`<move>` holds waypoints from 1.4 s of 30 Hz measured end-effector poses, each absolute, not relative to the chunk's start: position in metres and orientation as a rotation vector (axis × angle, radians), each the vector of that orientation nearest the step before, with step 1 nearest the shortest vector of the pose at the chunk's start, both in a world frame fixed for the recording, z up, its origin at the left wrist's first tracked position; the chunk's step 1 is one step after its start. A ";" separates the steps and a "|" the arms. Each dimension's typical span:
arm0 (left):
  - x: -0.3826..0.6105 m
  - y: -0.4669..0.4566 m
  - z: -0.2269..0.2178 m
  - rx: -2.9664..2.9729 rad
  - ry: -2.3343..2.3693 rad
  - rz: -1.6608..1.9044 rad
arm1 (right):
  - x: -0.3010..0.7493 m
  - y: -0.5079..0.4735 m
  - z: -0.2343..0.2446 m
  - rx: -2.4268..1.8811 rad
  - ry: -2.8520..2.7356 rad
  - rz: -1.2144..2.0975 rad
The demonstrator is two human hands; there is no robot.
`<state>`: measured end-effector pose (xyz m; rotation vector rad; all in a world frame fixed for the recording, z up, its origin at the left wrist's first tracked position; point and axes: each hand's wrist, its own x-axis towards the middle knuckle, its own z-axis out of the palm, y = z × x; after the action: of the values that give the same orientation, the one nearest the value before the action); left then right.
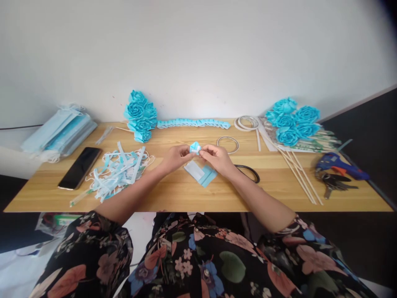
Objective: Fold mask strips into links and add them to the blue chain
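Both hands meet over the middle of the wooden table (192, 194). My left hand (176, 157) and my right hand (217, 157) pinch a small folded piece of blue mask fabric (195, 147) between their fingertips. Right below the hands lie a few flat cut pieces of blue and white fabric (201, 172). A pile of cut strips and ear loops (118, 169) lies to the left of my left hand.
Finished blue fabric roses (140, 115) and a pleated strip (192, 123) stand at the back. More roses on sticks (293, 122), tape rolls (246, 123), wooden sticks (299, 174), a blue glue gun (339, 162) and keys (333, 182) are right. A phone (80, 167) and stacked masks (60, 131) are left.
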<state>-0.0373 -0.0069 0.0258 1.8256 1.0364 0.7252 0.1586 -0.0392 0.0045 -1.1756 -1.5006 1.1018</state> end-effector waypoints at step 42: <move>-0.015 -0.008 0.013 1.509 0.992 0.960 | 0.173 -0.020 0.014 -1.291 -1.652 1.039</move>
<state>-0.0147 -0.0077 0.0131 1.5092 0.9921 0.9598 0.1732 -0.0198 0.0141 -1.2909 -1.6524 1.0387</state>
